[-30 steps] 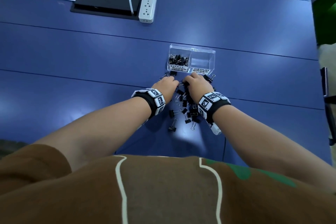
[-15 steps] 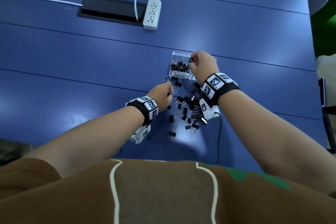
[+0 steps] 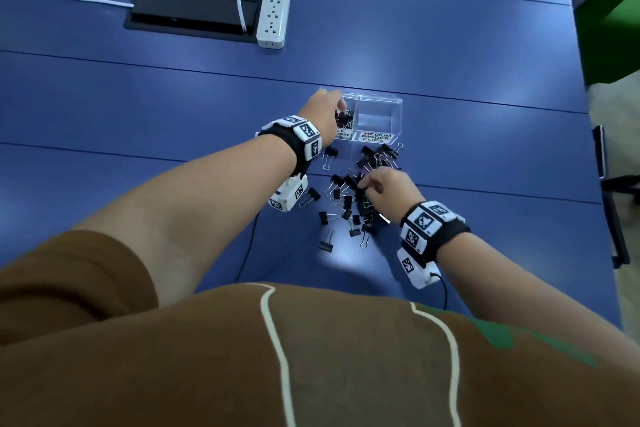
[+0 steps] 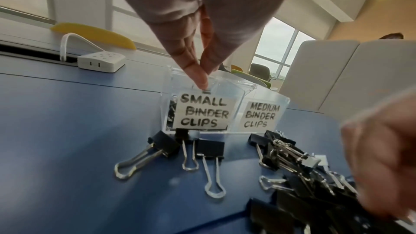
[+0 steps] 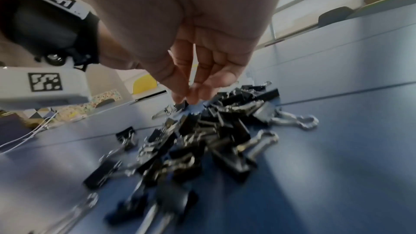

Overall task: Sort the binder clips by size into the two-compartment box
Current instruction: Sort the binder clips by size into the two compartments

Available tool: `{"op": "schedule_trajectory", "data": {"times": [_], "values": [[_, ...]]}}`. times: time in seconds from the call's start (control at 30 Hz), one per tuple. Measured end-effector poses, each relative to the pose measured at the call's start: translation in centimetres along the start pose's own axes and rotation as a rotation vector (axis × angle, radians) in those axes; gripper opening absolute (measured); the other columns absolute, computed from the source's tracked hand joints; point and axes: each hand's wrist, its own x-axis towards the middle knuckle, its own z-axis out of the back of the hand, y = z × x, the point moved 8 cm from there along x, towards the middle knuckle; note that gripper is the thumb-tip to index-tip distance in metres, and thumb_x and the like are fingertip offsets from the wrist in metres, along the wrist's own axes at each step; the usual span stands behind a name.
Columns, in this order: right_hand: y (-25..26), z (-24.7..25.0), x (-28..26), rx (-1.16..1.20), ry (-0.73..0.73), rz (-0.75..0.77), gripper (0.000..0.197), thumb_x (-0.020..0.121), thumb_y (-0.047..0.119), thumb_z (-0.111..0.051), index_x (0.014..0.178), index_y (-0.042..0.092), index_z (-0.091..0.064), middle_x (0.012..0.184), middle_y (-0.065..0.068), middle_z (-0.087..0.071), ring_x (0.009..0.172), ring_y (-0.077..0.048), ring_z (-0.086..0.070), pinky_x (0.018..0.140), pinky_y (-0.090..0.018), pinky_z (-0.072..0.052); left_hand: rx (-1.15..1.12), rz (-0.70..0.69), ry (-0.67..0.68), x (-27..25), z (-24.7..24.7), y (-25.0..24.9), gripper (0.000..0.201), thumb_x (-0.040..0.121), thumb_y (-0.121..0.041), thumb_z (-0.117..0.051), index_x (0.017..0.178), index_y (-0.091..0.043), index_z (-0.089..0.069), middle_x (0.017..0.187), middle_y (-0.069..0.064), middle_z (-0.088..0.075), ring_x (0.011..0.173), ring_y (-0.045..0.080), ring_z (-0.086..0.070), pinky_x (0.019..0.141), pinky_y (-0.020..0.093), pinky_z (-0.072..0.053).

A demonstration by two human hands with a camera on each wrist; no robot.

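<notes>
A clear two-compartment box (image 3: 379,101) stands on the blue table. Its left half, labelled SMALL BINDER CLIPS (image 4: 202,113), holds several black clips; the MEDIUM half (image 3: 376,121) looks empty. My left hand (image 3: 337,108) hovers over the small half, thumb and finger pinched (image 4: 203,77) on a small clip, only a dark bit of which shows below the tips. A pile of black binder clips (image 3: 349,199) lies in front of the box. My right hand (image 3: 367,184) reaches down into the pile; its fingertips (image 5: 193,99) are close together with nothing between them.
A few larger clips (image 4: 210,149) lie right against the box front. A white power strip (image 3: 273,17) and a black cable hatch (image 3: 187,14) sit at the far left. A black cord (image 3: 247,246) trails toward me. The table edge runs down the right side.
My right hand has come back from the box down to the pile. My left hand has gone from the pile up to the small compartment.
</notes>
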Motion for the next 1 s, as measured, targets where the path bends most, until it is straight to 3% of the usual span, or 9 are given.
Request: {"op": "schedule_trajectory", "data": {"times": [0.07, 0.17, 0.27, 0.4, 0.6, 0.67, 0.77, 0.87, 1.0], "values": [[-0.6, -1.3, -0.9, -0.039, 0.055, 0.005, 0.023, 0.086, 0.009, -0.050, 0.095, 0.015, -0.070, 0.098, -0.003, -0.060, 0.082, -0.017, -0.055, 0.084, -0.031, -0.050, -0.006, -0.022, 0.006, -0.7, -0.3, -0.2, 0.039, 0.084, 0.009, -0.040, 0.110, -0.015, -0.057, 0.125, 0.011, -0.046, 0.093, 0.027, -0.053, 0.087, 0.039, -0.051], [-1.3, -2.4, -1.2, -0.077, 0.097, -0.024, 0.025, 0.086, 0.010, -0.049, 0.101, 0.018, -0.068, 0.091, 0.000, -0.051, 0.082, -0.020, -0.054, 0.083, -0.035, -0.051, -0.016, -0.075, 0.027, -2.9, -1.3, -0.6, 0.032, 0.085, 0.003, -0.041, 0.106, -0.015, -0.058, 0.121, 0.007, -0.049, 0.086, 0.025, -0.056, 0.078, 0.034, -0.050], [-1.0, -2.2, -0.6, -0.053, 0.058, -0.005, 0.033, 0.084, 0.006, -0.049, 0.110, 0.019, -0.064, 0.089, 0.001, -0.048, 0.079, -0.019, -0.051, 0.081, -0.034, -0.050, 0.047, -0.158, 0.145, -5.8, -3.8, -0.4, 0.023, 0.085, -0.003, -0.048, 0.100, -0.014, -0.061, 0.111, 0.007, -0.056, 0.084, 0.021, -0.055, 0.086, 0.037, -0.051], [-0.7, -1.0, -0.1, 0.014, -0.002, -0.017, 0.033, 0.084, 0.006, -0.050, 0.111, 0.020, -0.063, 0.086, -0.001, -0.050, 0.070, -0.019, -0.051, 0.073, -0.028, -0.046, 0.165, -0.225, 0.313, -8.9, -7.9, 1.0, 0.027, 0.089, 0.000, -0.047, 0.107, -0.013, -0.062, 0.111, 0.011, -0.052, 0.090, 0.030, -0.057, 0.078, 0.034, -0.047], [-1.0, -2.2, -2.1, -0.049, 0.078, 0.000, 0.015, 0.083, 0.011, -0.056, 0.087, 0.023, -0.062, 0.084, 0.001, -0.056, 0.078, -0.020, -0.055, 0.076, -0.031, -0.050, 0.067, -0.113, 0.193, -8.9, -7.7, 3.9, 0.029, 0.087, 0.000, -0.053, 0.112, -0.011, -0.060, 0.108, 0.014, -0.048, 0.083, 0.035, -0.057, 0.080, 0.044, -0.051], [-0.9, -3.3, -2.9, -0.106, 0.126, 0.017, 0.014, 0.084, 0.017, -0.059, 0.097, 0.021, -0.061, 0.091, 0.003, -0.052, 0.089, -0.017, -0.052, 0.081, -0.032, -0.048, 0.076, -0.086, 0.203, -8.6, -7.3, 4.7, 0.025, 0.088, -0.006, -0.058, 0.111, -0.012, -0.059, 0.109, 0.011, -0.047, 0.084, 0.031, -0.057, 0.083, 0.043, -0.051], [-1.1, -4.6, -3.2, -0.168, 0.139, -0.013, 0.030, 0.086, 0.024, -0.059, 0.116, 0.019, -0.057, 0.109, -0.001, -0.054, 0.107, -0.019, -0.049, 0.087, -0.038, -0.049, 0.098, -0.080, 0.225, -8.5, -7.2, 4.8, 0.023, 0.089, -0.018, -0.062, 0.111, -0.012, -0.059, 0.111, 0.009, -0.048, 0.090, 0.029, -0.057, 0.086, 0.040, -0.051], [-0.9, -4.8, -3.0, -0.191, 0.112, -0.018, 0.027, 0.089, 0.026, -0.057, 0.114, 0.018, -0.058, 0.113, -0.004, -0.053, 0.113, -0.023, -0.048, 0.087, -0.042, -0.049, 0.135, -0.096, 0.228, -8.7, -7.6, 4.2, 0.027, 0.088, -0.027, -0.063, 0.110, -0.012, -0.058, 0.113, 0.009, -0.049, 0.094, 0.027, -0.057, 0.085, 0.039, -0.050], [-0.6, -4.3, -2.5, -0.135, 0.055, -0.017, 0.019, 0.086, 0.022, -0.061, 0.101, 0.013, -0.057, 0.106, -0.005, -0.052, 0.104, -0.024, -0.049, 0.084, -0.042, -0.050, 0.184, -0.058, 0.210, -8.7, -8.0, 3.9, 0.026, 0.088, -0.027, -0.062, 0.107, -0.010, -0.057, 0.115, 0.010, -0.050, 0.099, 0.028, -0.056, 0.085, 0.042, -0.050]]}}
